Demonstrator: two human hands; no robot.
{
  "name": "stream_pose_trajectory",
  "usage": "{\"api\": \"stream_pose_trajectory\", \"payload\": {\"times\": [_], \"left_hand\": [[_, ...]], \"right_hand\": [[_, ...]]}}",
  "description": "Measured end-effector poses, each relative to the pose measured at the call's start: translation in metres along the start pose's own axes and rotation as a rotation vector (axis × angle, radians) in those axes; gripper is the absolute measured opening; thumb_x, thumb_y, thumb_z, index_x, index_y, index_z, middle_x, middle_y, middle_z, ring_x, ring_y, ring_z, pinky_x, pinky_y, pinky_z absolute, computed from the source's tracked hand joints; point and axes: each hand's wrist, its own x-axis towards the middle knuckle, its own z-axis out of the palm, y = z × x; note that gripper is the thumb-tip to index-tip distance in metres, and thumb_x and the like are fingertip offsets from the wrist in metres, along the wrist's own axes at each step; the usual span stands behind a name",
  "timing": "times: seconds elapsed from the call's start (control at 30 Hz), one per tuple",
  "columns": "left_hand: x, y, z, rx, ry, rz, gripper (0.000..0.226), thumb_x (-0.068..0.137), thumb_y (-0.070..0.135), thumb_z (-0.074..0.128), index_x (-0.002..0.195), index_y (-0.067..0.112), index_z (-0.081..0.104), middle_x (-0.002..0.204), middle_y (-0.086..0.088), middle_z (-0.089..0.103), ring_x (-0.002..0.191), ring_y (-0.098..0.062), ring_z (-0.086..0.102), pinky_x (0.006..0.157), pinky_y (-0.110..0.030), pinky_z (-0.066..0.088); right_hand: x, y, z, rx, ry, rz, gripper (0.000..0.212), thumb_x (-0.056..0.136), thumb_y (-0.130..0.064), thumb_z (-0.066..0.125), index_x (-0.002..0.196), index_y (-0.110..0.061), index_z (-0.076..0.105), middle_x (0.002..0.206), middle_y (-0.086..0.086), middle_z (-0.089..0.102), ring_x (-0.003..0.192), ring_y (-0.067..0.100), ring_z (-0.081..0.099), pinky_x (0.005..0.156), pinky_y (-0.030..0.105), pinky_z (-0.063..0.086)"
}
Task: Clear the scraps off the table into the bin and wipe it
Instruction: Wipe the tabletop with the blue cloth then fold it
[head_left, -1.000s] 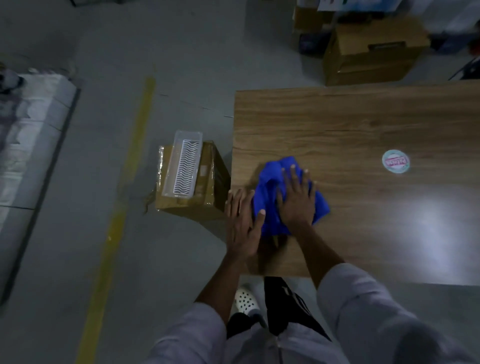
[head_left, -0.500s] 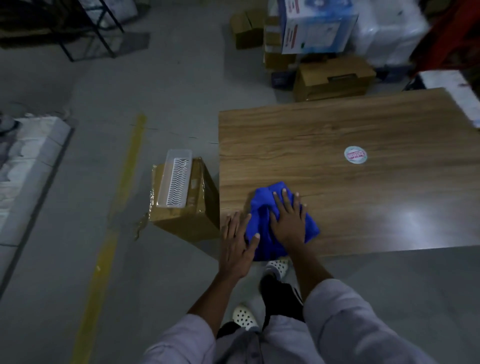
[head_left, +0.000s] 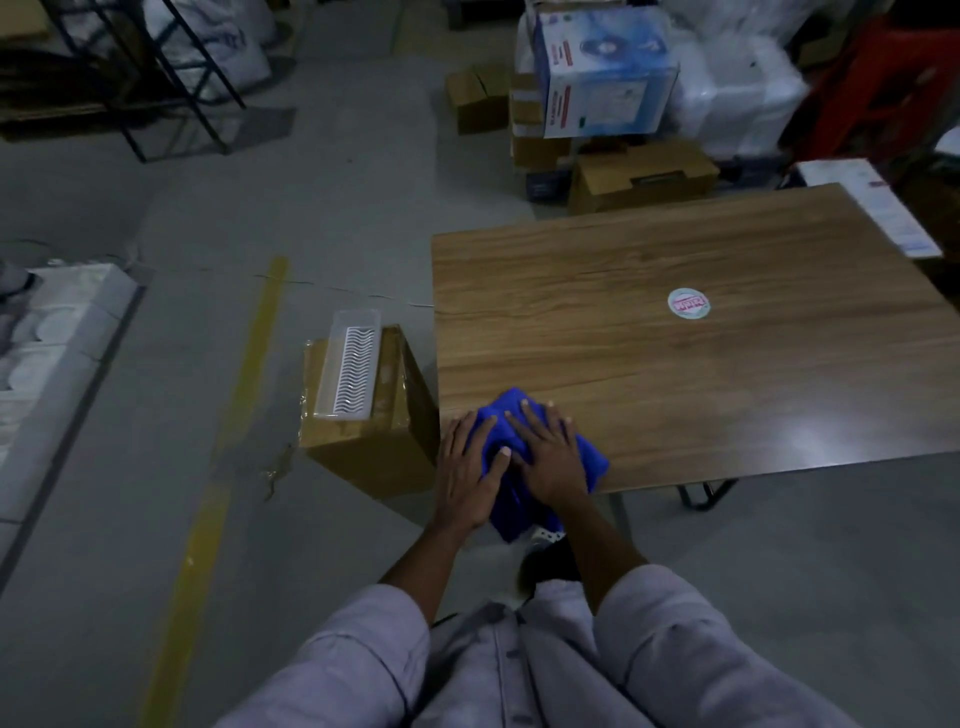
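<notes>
A blue cloth lies bunched at the near left corner of the wooden table, part of it hanging over the near edge. My right hand presses flat on top of it with fingers spread. My left hand rests at the table's corner, fingers straight, its thumb touching the cloth's left side. A round white and pink sticker sits on the tabletop farther right.
A cardboard box stands on the floor left of the table with a clear plastic tray on top. Stacked boxes and a carton stand behind the table. A yellow floor line runs at left. White paper lies at the far right corner.
Both hands and the cloth have slid toward the near edge of the table, the cloth now hanging over it. The view has pulled back and shows more of the room.
</notes>
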Motion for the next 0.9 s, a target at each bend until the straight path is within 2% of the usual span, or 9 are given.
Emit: {"api": "stream_pose_trajectory", "payload": {"times": [0.13,0.2,0.3,0.4,0.47,0.6,0.73,0.8,0.9], "left_hand": [[-0.010,-0.013,-0.003,-0.085,-0.029,0.016,0.065,0.086,0.028,0.042,0.150,0.017,0.046,0.166,-0.002,0.023,0.154,-0.017,0.017,0.124,-0.041,0.024],[-0.017,-0.019,-0.013,-0.089,-0.044,-0.078,0.071,0.077,0.005,0.048,0.147,0.015,0.049,0.166,-0.002,0.023,0.154,-0.022,0.019,0.121,-0.043,0.030],[-0.028,-0.031,-0.032,-0.066,-0.070,-0.083,0.082,0.067,0.005,0.045,0.149,0.014,0.047,0.165,-0.002,0.025,0.153,-0.023,0.021,0.120,-0.046,0.030],[-0.036,-0.038,-0.043,-0.005,-0.205,0.042,0.092,0.071,0.001,0.058,0.157,0.024,0.032,0.167,0.002,0.016,0.154,-0.021,0.015,0.118,-0.042,0.034],[-0.035,-0.030,-0.043,0.110,-0.266,0.133,0.097,0.070,0.000,0.064,0.158,0.023,0.027,0.165,-0.001,0.017,0.153,-0.025,0.016,0.116,-0.041,0.033],[-0.008,-0.003,-0.046,0.176,-0.257,0.153,0.072,0.071,0.000,0.066,0.140,0.011,0.047,0.139,-0.011,0.049,0.131,-0.031,0.044,0.103,-0.046,0.044],[0.054,0.012,-0.062,0.174,-0.191,0.158,0.058,0.069,0.000,0.059,0.126,0.013,0.055,0.122,-0.010,0.060,0.113,-0.032,0.055,0.093,-0.048,0.049],[0.091,0.025,-0.076,0.189,-0.149,0.195,0.049,0.074,0.008,0.065,0.121,0.014,0.057,0.115,-0.007,0.062,0.106,-0.028,0.058,0.085,-0.041,0.050],[0.147,0.050,-0.095,0.228,-0.159,0.294,0.046,0.073,0.006,0.064,0.119,0.010,0.060,0.109,-0.008,0.063,0.101,-0.028,0.057,0.077,-0.031,0.038]], "right_hand": [[-0.016,-0.064,0.030,0.005,0.076,0.295,0.062,0.100,-0.033,0.049,0.159,-0.027,0.028,0.169,0.000,0.014,0.156,0.035,0.002,0.123,0.053,0.002],[-0.019,-0.084,0.041,-0.018,-0.032,0.087,0.059,0.097,-0.033,0.045,0.155,-0.020,0.041,0.167,0.004,0.025,0.155,0.033,-0.006,0.122,0.051,-0.001],[-0.015,-0.080,0.020,0.080,-0.264,-0.106,0.059,0.101,-0.033,0.043,0.156,-0.013,0.035,0.168,0.006,0.021,0.157,0.031,-0.006,0.122,0.048,-0.007],[-0.019,-0.071,-0.021,0.285,-0.305,-0.085,0.047,0.107,-0.033,0.048,0.147,-0.009,0.050,0.157,0.014,0.043,0.149,0.030,0.032,0.120,0.037,0.018],[-0.020,-0.061,-0.042,0.358,-0.287,-0.064,0.035,0.103,-0.030,0.057,0.132,-0.012,0.066,0.134,0.012,0.065,0.124,0.027,0.058,0.106,0.035,0.040],[-0.010,-0.048,-0.065,0.432,-0.210,-0.024,0.026,0.097,-0.035,0.066,0.114,-0.018,0.076,0.110,0.008,0.072,0.100,0.021,0.064,0.096,0.042,0.051],[0.008,-0.050,-0.102,0.668,-0.095,0.086,0.040,0.091,-0.053,0.069,0.122,-0.028,0.066,0.114,-0.004,0.064,0.109,0.015,0.062,0.095,0.028,0.050],[0.030,-0.049,-0.118,0.689,-0.187,0.118,0.080,0.076,-0.061,0.080,0.143,-0.032,0.047,0.131,-0.011,0.054,0.119,0.009,0.054,0.097,0.025,0.045],[0.075,-0.039,-0.122,0.456,-0.136,0.032,0.098,0.078,-0.031,0.083,0.158,-0.026,0.026,0.147,0.000,0.047,0.128,0.022,0.052,0.098,0.034,0.046]]}}
